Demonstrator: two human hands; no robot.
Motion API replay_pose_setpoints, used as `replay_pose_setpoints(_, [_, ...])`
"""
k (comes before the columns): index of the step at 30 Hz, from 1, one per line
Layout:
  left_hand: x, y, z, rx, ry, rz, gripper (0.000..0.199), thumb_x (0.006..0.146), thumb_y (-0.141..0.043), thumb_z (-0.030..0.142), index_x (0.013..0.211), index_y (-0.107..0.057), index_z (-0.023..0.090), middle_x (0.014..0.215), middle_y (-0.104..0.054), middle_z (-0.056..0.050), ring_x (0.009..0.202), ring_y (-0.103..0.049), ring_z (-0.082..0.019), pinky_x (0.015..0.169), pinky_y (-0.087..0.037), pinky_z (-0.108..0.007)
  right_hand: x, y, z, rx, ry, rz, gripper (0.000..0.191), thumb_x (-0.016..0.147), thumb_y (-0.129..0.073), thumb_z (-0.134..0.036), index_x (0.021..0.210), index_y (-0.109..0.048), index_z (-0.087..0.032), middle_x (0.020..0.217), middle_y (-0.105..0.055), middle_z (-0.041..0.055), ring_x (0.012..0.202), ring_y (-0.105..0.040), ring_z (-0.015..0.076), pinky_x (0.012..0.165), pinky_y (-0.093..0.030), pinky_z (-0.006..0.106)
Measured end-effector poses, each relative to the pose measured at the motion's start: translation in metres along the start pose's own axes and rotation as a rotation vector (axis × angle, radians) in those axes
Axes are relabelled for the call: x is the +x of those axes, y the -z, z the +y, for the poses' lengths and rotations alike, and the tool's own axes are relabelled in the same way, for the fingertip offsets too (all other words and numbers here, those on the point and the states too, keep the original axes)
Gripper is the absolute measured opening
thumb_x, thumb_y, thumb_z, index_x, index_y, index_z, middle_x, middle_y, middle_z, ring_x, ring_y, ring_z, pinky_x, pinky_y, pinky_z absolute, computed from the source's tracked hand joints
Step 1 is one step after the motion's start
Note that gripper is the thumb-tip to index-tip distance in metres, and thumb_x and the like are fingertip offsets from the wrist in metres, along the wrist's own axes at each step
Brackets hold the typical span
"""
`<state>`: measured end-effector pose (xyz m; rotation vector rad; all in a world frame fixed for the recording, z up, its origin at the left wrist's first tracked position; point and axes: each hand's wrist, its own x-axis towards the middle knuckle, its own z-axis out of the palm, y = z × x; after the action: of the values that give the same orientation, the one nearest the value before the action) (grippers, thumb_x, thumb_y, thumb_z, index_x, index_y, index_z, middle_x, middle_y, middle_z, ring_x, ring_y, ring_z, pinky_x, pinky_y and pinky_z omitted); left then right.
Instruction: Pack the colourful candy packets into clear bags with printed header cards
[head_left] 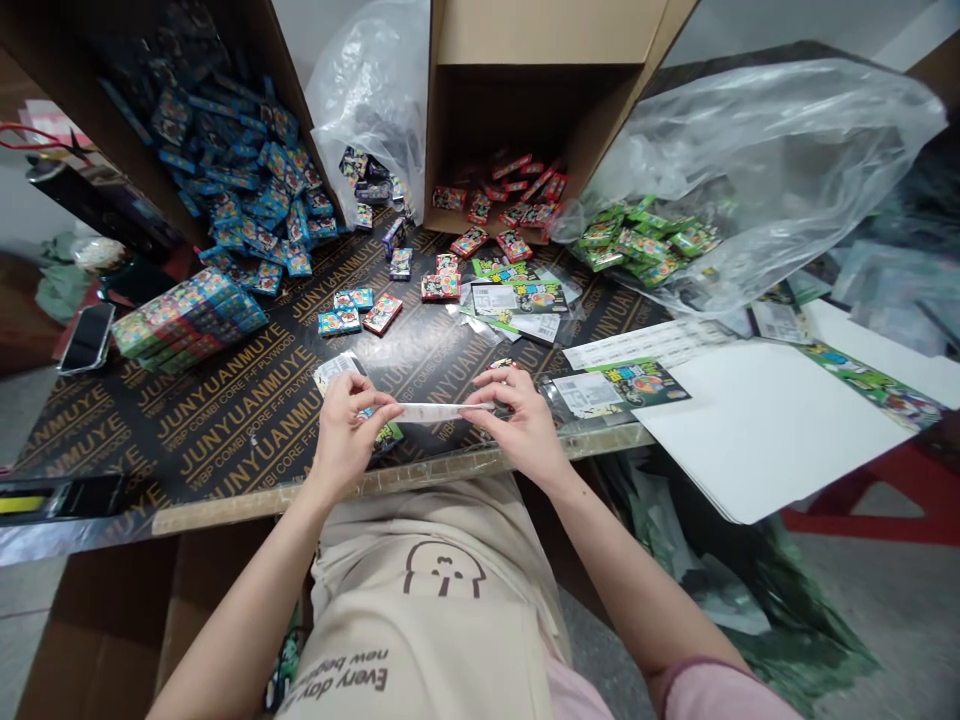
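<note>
Low over the table's front edge, a narrow white strip (pixel 435 412), perhaps folded paper or a label, stretches between my hands. My left hand (pixel 349 418) pinches its left end between thumb and fingertips. At the other end my right hand (pixel 521 418) does the same, its fingers curled. Partly hidden behind my left hand lie a printed card (pixel 337 370) and something green and blue (pixel 388 436). A printed packet (pixel 615 388) in clear wrap rests to the right of my right hand. Farther in are small blue boxes (pixel 340 322) and red boxes (pixel 383 313).
Cartons of blue boxes (pixel 259 190) and red boxes (pixel 525 195) stand at the back. Plastic bags hold dark boxes (pixel 367 175) and green boxes (pixel 645 240). Stacked boxes (pixel 187 318) and a phone (pixel 86 338) are left; white sheets (pixel 750 420) overhang the right edge.
</note>
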<state>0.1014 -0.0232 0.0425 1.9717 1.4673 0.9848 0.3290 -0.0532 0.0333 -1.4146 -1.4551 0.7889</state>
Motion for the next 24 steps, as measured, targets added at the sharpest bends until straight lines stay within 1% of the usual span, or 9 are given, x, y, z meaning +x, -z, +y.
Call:
replay_pose_setpoints(3, [0.006, 0.009, 0.006, 0.061, -0.016, -0.147, 0.023, 0.082, -0.062, 0.036, 0.065, -0.070, 0.023, 0.091, -0.064, -0.005, 0.093, -0.056, -0.022, 0.090, -0.040, -0.038, -0.001, 0.003, -0.007, 0.182, -0.161, -0.222, 0.018, 0.075, -0.069, -0.035, 0.069, -0.066, -0.019, 0.066, -0.062, 0.0002, 0.060, -0.055, 0.0141, 0.056, -0.042, 0.026])
replay_pose_setpoints(5, [0.009, 0.010, 0.013, 0.062, 0.004, -0.274, 0.020, 0.078, -0.065, 0.037, 0.066, -0.070, 0.022, 0.085, -0.068, -0.004, 0.087, -0.058, -0.022, 0.091, -0.040, -0.038, -0.002, 0.002, -0.008, 0.285, -0.255, -0.319, 0.022, 0.074, -0.070, -0.038, 0.069, -0.064, -0.018, 0.059, -0.059, -0.0018, 0.051, -0.050, 0.0107, 0.047, -0.037, 0.023])
replay_pose_setpoints(8, [0.009, 0.006, 0.019, -0.061, 0.112, -0.426, 0.020, 0.071, -0.072, 0.038, 0.066, -0.069, 0.020, 0.069, -0.068, -0.001, 0.069, -0.058, -0.017, 0.073, -0.044, -0.030, -0.003, -0.003, -0.007, 0.360, -0.296, -0.361, 0.026, 0.070, -0.074, -0.040, 0.069, -0.064, -0.016, 0.058, -0.059, -0.0020, 0.050, -0.050, 0.0093, 0.045, -0.036, 0.021])
replay_pose_setpoints(10, [0.008, 0.002, 0.020, -0.168, 0.222, -0.441, 0.021, 0.068, -0.073, 0.037, 0.063, -0.067, 0.017, 0.062, -0.065, 0.000, 0.059, -0.054, -0.014, 0.060, -0.040, -0.025, -0.003, -0.005, -0.006, 0.390, -0.297, -0.364, 0.026, 0.068, -0.075, -0.040, 0.072, -0.065, -0.016, 0.062, -0.062, -0.0015, 0.052, -0.052, 0.0094, 0.046, -0.037, 0.021])
replay_pose_setpoints(12, [0.006, -0.001, 0.018, -0.239, 0.297, -0.427, 0.022, 0.064, -0.074, 0.035, 0.060, -0.066, 0.016, 0.058, -0.063, 0.001, 0.054, -0.050, -0.011, 0.054, -0.036, -0.023, -0.001, -0.006, -0.005, 0.405, -0.292, -0.370, 0.026, 0.069, -0.075, -0.040, 0.076, -0.066, -0.016, 0.066, -0.064, -0.0005, 0.055, -0.054, 0.0099, 0.049, -0.040, 0.021])
replay_pose_setpoints(14, [0.005, -0.002, 0.016, -0.271, 0.326, -0.434, 0.022, 0.062, -0.075, 0.035, 0.059, -0.066, 0.015, 0.057, -0.062, 0.001, 0.053, -0.048, -0.010, 0.052, -0.034, -0.022, 0.000, -0.005, -0.003, 0.403, -0.283, -0.383, 0.024, 0.072, -0.072, -0.039, 0.078, -0.066, -0.016, 0.068, -0.065, 0.0002, 0.057, -0.056, 0.0103, 0.052, -0.042, 0.021])
replay_pose_setpoints(18, [0.003, -0.002, 0.016, -0.325, 0.354, -0.465, 0.024, 0.067, -0.069, 0.038, 0.061, -0.067, 0.015, 0.057, -0.061, 0.000, 0.053, -0.048, -0.011, 0.051, -0.034, -0.022, 0.000, -0.005, 0.000, 0.355, -0.249, -0.387, 0.021, 0.075, -0.069, -0.037, 0.077, -0.065, -0.017, 0.067, -0.065, 0.0005, 0.057, -0.056, 0.0111, 0.052, -0.042, 0.022])
replay_pose_setpoints(21, [0.002, -0.002, 0.017, -0.344, 0.373, -0.464, 0.026, 0.067, -0.067, 0.040, 0.059, -0.066, 0.015, 0.057, -0.060, 0.000, 0.053, -0.048, -0.011, 0.051, -0.035, -0.022, -0.002, -0.006, 0.002, 0.221, -0.154, -0.326, 0.015, 0.079, -0.065, -0.033, 0.077, -0.065, -0.017, 0.069, -0.066, 0.0003, 0.061, -0.058, 0.0122, 0.056, -0.043, 0.023])
replay_pose_setpoints(24, [0.002, -0.004, 0.018, -0.347, 0.374, -0.464, 0.026, 0.065, -0.068, 0.040, 0.059, -0.066, 0.015, 0.058, -0.061, -0.001, 0.055, -0.050, -0.012, 0.052, -0.036, -0.022, -0.002, -0.008, 0.003, 0.060, 0.004, -0.290, 0.012, 0.083, -0.061, -0.028, 0.083, -0.068, -0.018, 0.078, -0.069, 0.0024, 0.070, -0.061, 0.0148, 0.064, -0.047, 0.027])
